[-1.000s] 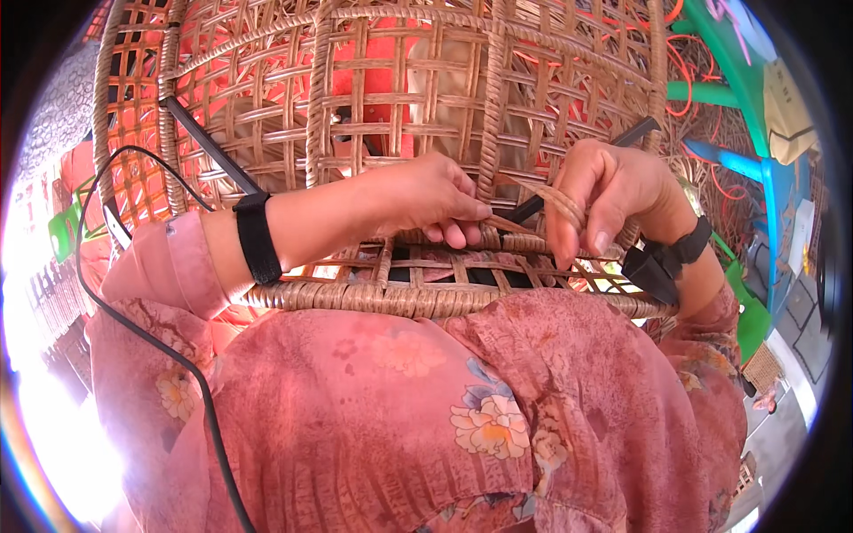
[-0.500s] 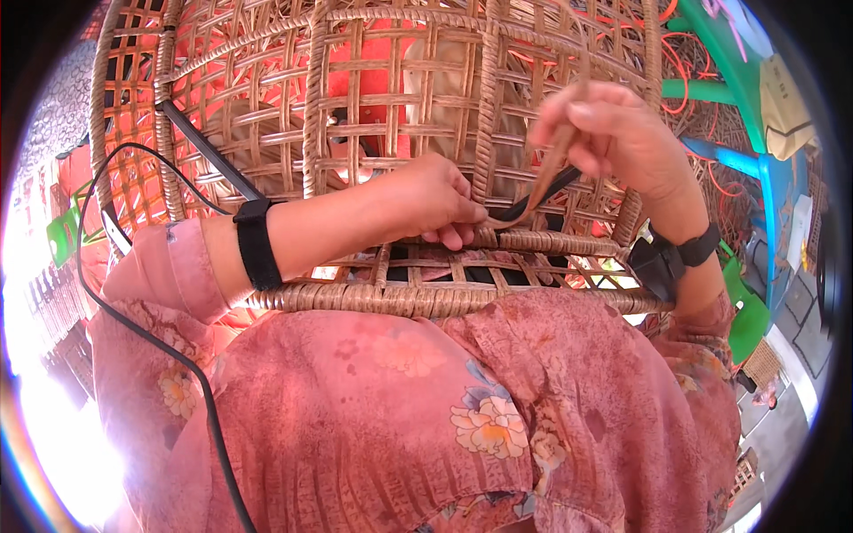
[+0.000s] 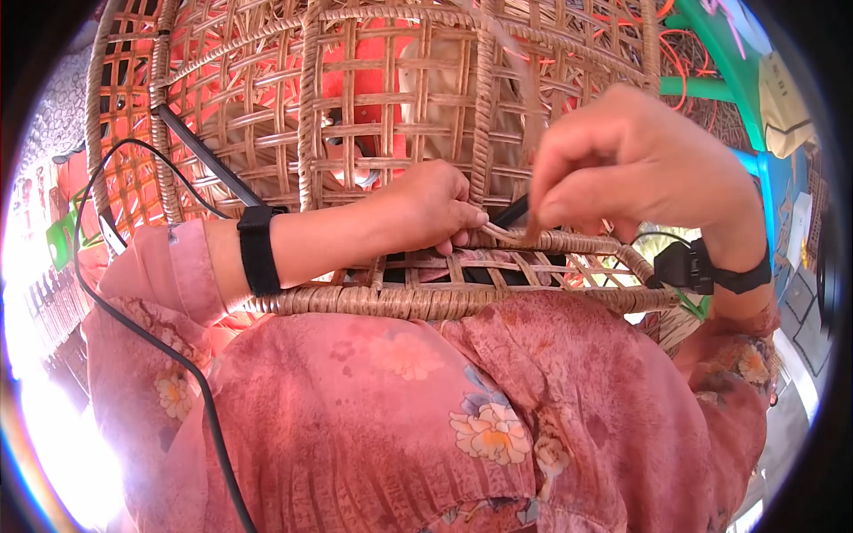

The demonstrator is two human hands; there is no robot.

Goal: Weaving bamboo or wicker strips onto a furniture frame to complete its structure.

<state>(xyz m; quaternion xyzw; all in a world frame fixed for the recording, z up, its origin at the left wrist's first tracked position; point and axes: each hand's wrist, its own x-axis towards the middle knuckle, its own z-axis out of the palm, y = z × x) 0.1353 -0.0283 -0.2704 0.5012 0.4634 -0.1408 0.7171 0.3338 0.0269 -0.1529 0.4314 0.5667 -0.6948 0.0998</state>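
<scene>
A large brown wicker frame [image 3: 482, 115] of open woven strips lies across my lap, with wrapped ribs and a wrapped bar [image 3: 569, 242] along its near side. My left hand [image 3: 435, 209] is closed at that bar, thumb and fingers pinching a flat wicker strip [image 3: 508, 233]. From this pinch the strip bends to the right and runs up to my right hand [image 3: 635, 169]. The right hand is raised over the bar with curled fingers closed on the strip, whose loose length trails upward, blurred. The exact grip of the right fingertips is partly hidden.
Black straps [image 3: 259, 249] circle both wrists, and a black cable [image 3: 191, 364] runs down past my left arm. A dark bar [image 3: 204, 151] crosses the weave at left. Green plastic furniture [image 3: 733, 71] and a tan package [image 3: 785, 107] stand at far right.
My right hand has come nearer and turned palm down, drawing the strip lower toward the near bar. My left hand keeps its pinch in almost the same place.
</scene>
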